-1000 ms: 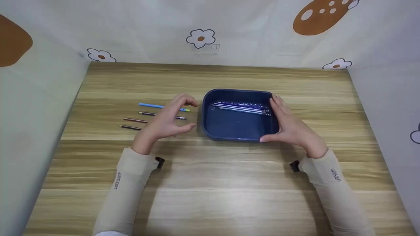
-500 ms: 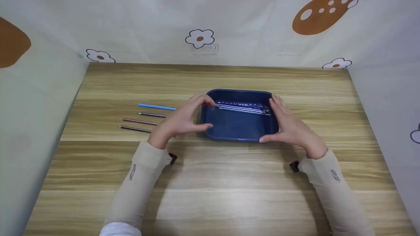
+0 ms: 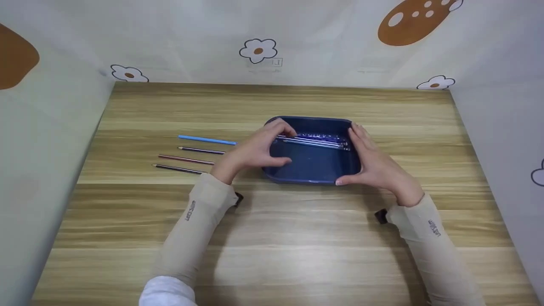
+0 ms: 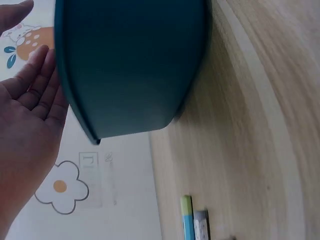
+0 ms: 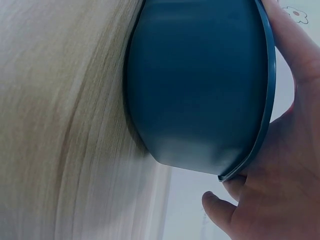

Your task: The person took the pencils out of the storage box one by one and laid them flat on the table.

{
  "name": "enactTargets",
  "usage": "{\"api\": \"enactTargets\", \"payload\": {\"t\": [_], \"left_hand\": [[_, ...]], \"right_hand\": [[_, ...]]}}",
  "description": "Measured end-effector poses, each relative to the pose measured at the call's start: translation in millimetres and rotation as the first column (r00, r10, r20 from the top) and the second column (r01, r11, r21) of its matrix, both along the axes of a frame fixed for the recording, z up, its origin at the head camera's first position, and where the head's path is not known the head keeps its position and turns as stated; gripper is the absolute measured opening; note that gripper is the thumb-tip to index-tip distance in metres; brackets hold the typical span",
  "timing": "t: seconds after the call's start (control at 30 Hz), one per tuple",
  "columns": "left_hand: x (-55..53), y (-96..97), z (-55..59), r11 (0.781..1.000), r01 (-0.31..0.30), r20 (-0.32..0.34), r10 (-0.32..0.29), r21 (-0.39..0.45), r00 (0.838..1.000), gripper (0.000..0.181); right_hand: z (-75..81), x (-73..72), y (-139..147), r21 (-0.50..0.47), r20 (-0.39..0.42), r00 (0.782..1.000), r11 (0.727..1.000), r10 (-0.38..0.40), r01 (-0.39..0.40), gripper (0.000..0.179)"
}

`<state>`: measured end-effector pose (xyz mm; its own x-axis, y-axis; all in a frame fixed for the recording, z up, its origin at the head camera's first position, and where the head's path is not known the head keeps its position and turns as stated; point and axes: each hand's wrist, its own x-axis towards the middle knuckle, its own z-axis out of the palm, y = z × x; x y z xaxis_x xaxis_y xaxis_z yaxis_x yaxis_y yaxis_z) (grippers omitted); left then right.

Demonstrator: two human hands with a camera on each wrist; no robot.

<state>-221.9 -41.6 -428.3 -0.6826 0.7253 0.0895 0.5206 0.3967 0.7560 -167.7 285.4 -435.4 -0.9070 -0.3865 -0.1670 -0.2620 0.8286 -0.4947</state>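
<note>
A dark blue rectangular box (image 3: 308, 182) without a lid stands on the table, several pencils (image 3: 321, 142) lying along its far side. My right hand (image 3: 374, 163) grips its right end, thumb on the front rim and fingers over the far right corner. In the right wrist view that hand (image 5: 285, 165) is at the rim, with the box's outer wall (image 5: 195, 85) facing the camera. Over the box's left end reaches my left hand (image 3: 259, 148), thumb and curved fingers spread apart with nothing between them. The left wrist view has its fingers beside the box wall (image 4: 130, 75).
Left of the box, a light blue stick with a green end (image 3: 206, 139) and three pencils (image 3: 187, 160) lie roughly parallel on the wooden table (image 3: 297, 238). My left hand and forearm cover their right ends. A patterned sheet (image 3: 323, 42) rises behind the table.
My left hand has moved right, from beside the pencils on the table to over the box's left end. My right hand and the box have stayed in place.
</note>
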Motion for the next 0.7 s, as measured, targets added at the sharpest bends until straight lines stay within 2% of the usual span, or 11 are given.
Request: {"api": "enactTargets", "payload": {"t": [0.17,0.4,0.7], "left_hand": [[-6.5,11.2,-3.4,0.997,0.011,0.01,-0.01,-0.072,1.0,0.056],[-15.7,25.5,-8.6,0.983,0.013,-0.026,-0.018,-0.183,0.999,0.053],[-20.9,44.9,-12.9,0.938,-0.014,-0.021,0.007,-0.346,1.0,0.053]], "right_hand": [[-0.2,-0.3,0.0,0.003,-0.001,1.0,1.0,-0.001,0.001,0.136],[-0.3,0.1,0.4,-0.003,-0.011,1.0,1.0,0.0,0.0,0.137],[-1.0,0.6,0.4,-0.016,-0.012,1.0,1.0,-0.007,0.007,0.136]]}}
